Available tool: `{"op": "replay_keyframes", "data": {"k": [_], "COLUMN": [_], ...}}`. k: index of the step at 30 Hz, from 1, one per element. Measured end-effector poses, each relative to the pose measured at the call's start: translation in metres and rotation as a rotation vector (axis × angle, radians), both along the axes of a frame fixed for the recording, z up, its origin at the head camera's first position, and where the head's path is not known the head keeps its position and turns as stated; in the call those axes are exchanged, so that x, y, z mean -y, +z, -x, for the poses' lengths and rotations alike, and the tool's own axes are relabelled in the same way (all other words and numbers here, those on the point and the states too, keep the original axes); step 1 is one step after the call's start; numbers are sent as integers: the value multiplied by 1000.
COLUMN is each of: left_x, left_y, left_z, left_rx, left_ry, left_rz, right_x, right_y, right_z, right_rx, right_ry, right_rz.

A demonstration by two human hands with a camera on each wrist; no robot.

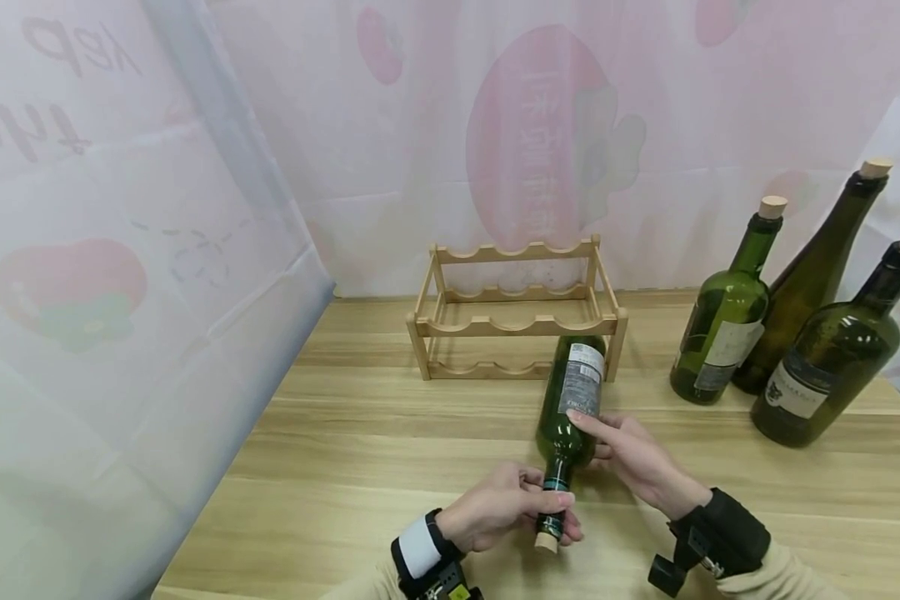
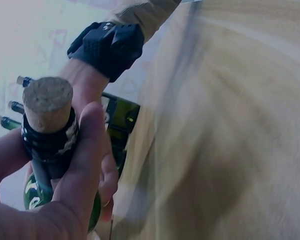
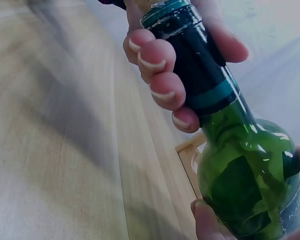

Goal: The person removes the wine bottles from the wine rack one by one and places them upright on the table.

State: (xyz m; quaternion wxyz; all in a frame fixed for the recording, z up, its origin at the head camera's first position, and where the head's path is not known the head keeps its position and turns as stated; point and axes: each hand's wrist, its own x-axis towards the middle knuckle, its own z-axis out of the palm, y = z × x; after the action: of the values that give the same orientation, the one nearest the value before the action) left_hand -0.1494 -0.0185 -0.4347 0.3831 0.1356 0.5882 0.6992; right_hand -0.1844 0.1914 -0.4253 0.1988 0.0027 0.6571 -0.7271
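A green wine bottle (image 1: 562,433) with a cork points its neck toward me, its base reaching the lower right bay of a two-tier wooden wine rack (image 1: 517,327). My left hand (image 1: 506,506) grips the neck just behind the cork (image 2: 47,102). Around the bottle's body, near the shoulder, my right hand (image 1: 637,458) holds on, thumb over the label and fingers beneath. In the right wrist view the left fingers (image 3: 163,90) curl round the dark neck foil. How far the base sits inside the rack is partly hidden by the upper rail.
Three corked bottles stand upright on the right: a green one (image 1: 723,325), a tall slim one (image 1: 817,275) and a dark one (image 1: 832,367). A printed sheet (image 1: 390,142) hangs behind the rack and along the left of the wooden table (image 1: 330,467).
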Motion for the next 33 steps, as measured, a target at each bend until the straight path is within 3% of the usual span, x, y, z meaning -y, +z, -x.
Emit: {"op": "replay_keyframes", "data": {"k": [14,23,30,33], "left_x": [25,35,37,39], "left_y": [13,21,21,21], "left_z": [6,10,9,7], "left_rx": [-50,-25,1,11], "left_ry": [-80,-120,-108,-102], "left_rz": [28,14,1,-12], "right_x": [8,8,9,10], "right_y": [8,9,7,7], "right_z": [-4,-6,-7,-10], "right_rx": [35,34,10,-41], "right_ry": [39,99,114,92], "right_rz": [59,111,76,-12]}}
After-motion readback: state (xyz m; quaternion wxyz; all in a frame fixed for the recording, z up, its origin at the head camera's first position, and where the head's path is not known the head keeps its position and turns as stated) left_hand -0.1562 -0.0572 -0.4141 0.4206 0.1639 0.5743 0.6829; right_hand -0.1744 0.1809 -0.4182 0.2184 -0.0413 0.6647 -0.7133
